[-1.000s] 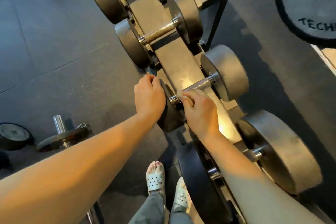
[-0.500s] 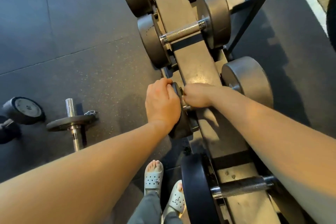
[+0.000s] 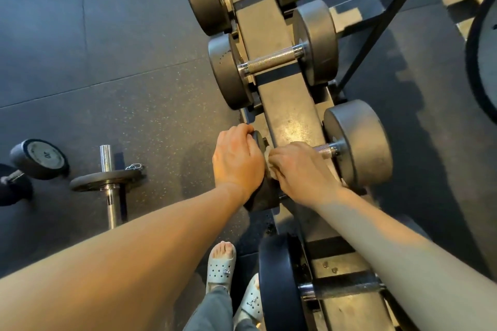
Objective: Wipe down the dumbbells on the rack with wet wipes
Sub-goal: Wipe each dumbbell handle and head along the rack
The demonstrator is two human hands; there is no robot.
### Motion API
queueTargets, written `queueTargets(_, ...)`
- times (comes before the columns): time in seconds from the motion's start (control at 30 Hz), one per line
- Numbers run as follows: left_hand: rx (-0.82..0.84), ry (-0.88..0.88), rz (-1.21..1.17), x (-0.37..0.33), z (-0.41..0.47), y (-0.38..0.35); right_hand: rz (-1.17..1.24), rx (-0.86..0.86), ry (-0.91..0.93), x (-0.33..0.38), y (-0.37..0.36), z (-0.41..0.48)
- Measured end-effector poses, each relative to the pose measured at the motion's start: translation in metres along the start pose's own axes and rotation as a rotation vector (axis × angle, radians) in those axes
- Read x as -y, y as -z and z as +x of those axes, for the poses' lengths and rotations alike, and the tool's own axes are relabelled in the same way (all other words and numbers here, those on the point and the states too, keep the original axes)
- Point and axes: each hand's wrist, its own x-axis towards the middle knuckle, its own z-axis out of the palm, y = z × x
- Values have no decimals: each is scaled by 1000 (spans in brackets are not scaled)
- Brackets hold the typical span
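Left hand [image 3: 238,160]: closed over the near head of the third dumbbell [image 3: 357,142], steadying it. Right hand [image 3: 298,169]: wrapped round that dumbbell's handle, a wet wipe [image 3: 269,154] bunched under the fingers. Rack [image 3: 290,113]: sloped, carrying a row of dumbbells. Progress, as judged: handle wipe under way; far head apparently pending. Neighbouring dumbbell beyond [image 3: 271,62] and near dumbbell [image 3: 285,287]: cleaned or not, cannot tell.
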Motion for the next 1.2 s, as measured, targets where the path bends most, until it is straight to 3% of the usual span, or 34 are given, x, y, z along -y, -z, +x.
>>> queueTargets(0.07, 8, -4, 4, -1, 0, 1, 86, 206, -154, -5, 5, 26)
queueTargets(0.2, 17, -24, 24, 0, 1, 2, 562, 860, -502, -25, 8, 87)
queueTargets(0.27, 19, -27, 28, 1, 1, 2, 557, 938, -547, -29, 7, 94)
queueTargets(0.37, 23, -12, 36, 0, 1, 2, 442, 701, -448, -15, 7, 75)
queueTargets(0.43, 27, -1, 32, -1, 1, 2, 97, 358, -259, -3, 1, 41)
queueTargets(0.5, 32, 3, 37, -2, 1, 2, -90, -18, -119, 11, -11, 4)
queueTargets(0.63, 16, -22, 56, -3, 1, 2, -59, -355, -98, 8, -46, -14)
queueTargets(0.83, 27, -4, 67, 1, 4, -2, 221, -495, -204, 16, -57, -24)
queueTargets(1.03, 47, -14, 63, 1, 4, -1, 531, -739, -775, 5, -37, -24)
queueTargets(1.2, 64, -37, 79, 1, 8, 0, 854, -566, -749, 48, -55, -14)
